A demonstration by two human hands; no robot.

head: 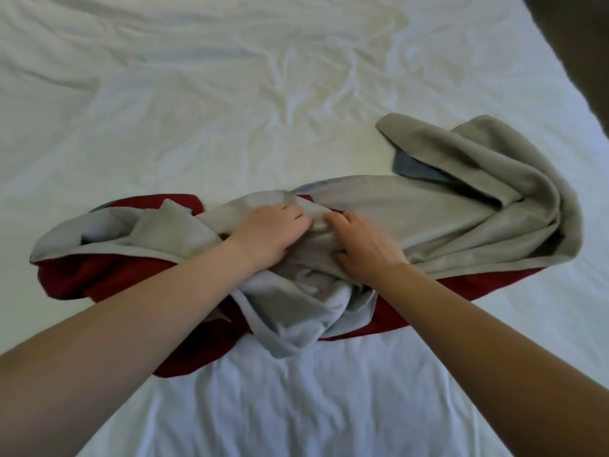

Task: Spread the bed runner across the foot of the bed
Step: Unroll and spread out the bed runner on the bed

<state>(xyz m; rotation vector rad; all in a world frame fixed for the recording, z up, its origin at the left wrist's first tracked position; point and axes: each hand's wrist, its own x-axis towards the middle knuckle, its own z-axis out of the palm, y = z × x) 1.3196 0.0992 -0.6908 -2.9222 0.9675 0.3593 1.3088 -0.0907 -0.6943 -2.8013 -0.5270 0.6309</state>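
The bed runner (461,206) lies bunched and twisted across the white bed (197,110). It is grey on one side and dark red on the other, with red showing at the left end and along the near edge. My left hand (267,235) and my right hand (362,245) sit side by side on the middle of the heap. Both have their fingers curled into a fold of grey cloth and grip it. The right end of the runner is piled in loose folds near the bed's right side.
The wrinkled white sheet spreads all around the runner, far and near. The bed's right edge runs diagonally at the upper right, with dark floor (580,44) beyond it.
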